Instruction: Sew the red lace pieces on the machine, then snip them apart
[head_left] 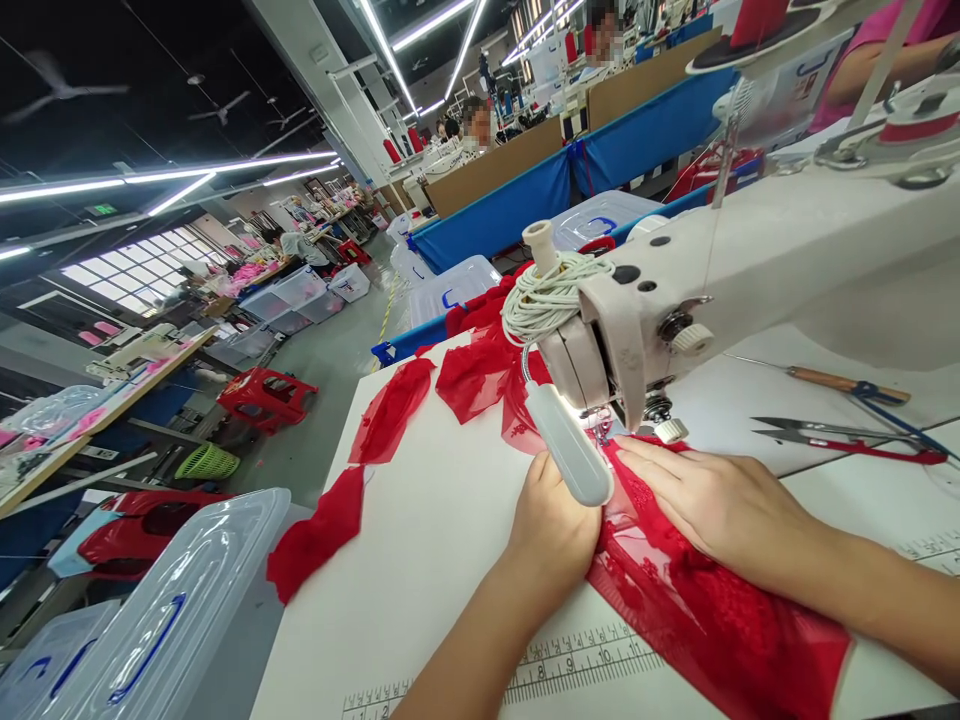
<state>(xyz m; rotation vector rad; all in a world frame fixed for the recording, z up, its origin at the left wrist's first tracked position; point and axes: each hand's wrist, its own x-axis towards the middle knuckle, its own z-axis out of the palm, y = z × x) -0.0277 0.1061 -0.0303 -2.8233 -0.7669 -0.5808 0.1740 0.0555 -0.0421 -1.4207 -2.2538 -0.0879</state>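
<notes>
1. Head view showed the red lace fabric [697,590] on the white tabletop [435,530], running from the near edge up to the needle area [602,428] of the sewing machine [750,270].
2. The person's right hand [709,500] was open, its fingers outstretched and pressed on the fabric just beside the needle area; light, even pressure there seemed best for a flat, unpuckered feed.
3. The left hand [555,515] was curled at the fabric's left edge, partly behind the grey lamp [574,450]; whether it gripped cloth could not be told. Good guiding likely meant steering that edge without tugging.
4. Both hands were near the needle area, so fingertips probably needed care to stay out of its path.
5. The sheer part looked slippery and prone to creeping, and the bunched folds under the right palm seemed worth smoothing.
</notes>
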